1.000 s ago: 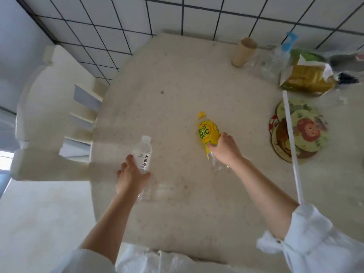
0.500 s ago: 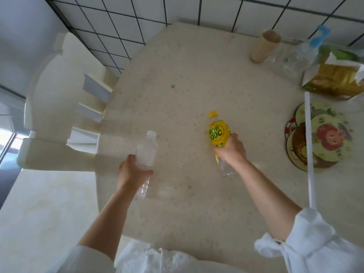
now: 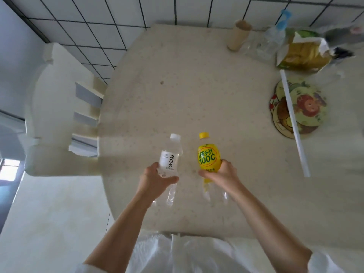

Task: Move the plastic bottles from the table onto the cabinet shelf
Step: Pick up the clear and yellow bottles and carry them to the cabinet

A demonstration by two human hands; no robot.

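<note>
Setting: pale speckled worktop (image 3: 197,85) is sitting beside a tiled wall.
Left hand (image 3: 155,179): fingers are clamping the clear water bottle (image 3: 170,154) at mid-body.
Right hand (image 3: 223,174): fingers are wrapping the yellow-labelled bottle (image 3: 208,156).
Location: both are hanging above the worktop.
Handling: probably light, thin-walled, slick; mid-body grip looks best.

Chair (image 3: 59,107), paper cup (image 3: 239,35), snack bag (image 3: 303,54), coasters (image 3: 299,107).

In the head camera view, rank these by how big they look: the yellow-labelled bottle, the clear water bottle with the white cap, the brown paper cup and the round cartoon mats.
1. Round cartoon mats
2. Yellow-labelled bottle and clear water bottle with the white cap: about alike, both held up nearer the camera, so unsure
3. Brown paper cup, farthest away
</note>
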